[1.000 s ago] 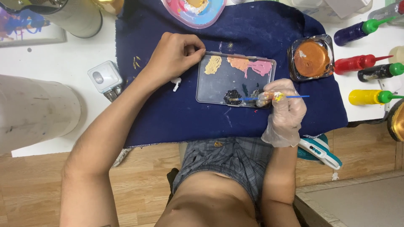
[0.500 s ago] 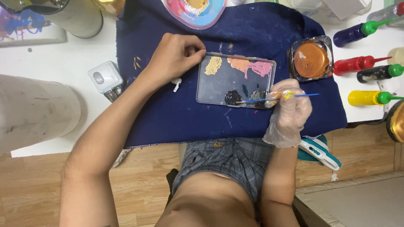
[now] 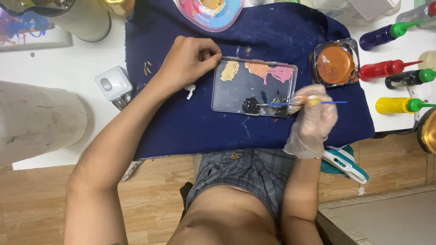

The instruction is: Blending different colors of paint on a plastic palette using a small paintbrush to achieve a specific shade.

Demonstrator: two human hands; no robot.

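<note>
A clear rectangular paint palette [image 3: 240, 88] lies on a dark blue cloth [image 3: 200, 122], with dabs of tan, orange, pink and black paint on it. My left hand [image 3: 187, 61], bare, rests on the cloth with its fingers curled against the palette's upper left corner. My right hand [image 3: 314, 113] wears a thin clear glove and grips a thin blue paintbrush [image 3: 290, 104]. The brush lies level, its tip in the black paint blob [image 3: 250, 105] at the palette's lower edge.
A square dish of brown paint [image 3: 335, 63] sits right of the palette. Squeeze bottles in blue [image 3: 383, 35], red [image 3: 383, 69], black [image 3: 408, 78] and yellow [image 3: 397, 105] lie at the right. A pink round palette [image 3: 211, 11] is at the top, a white cylinder [image 3: 38, 120] at the left.
My right hand has slid the brush a little left, so the tip now sits in the black paint. The left hand has stayed at the palette's corner.
</note>
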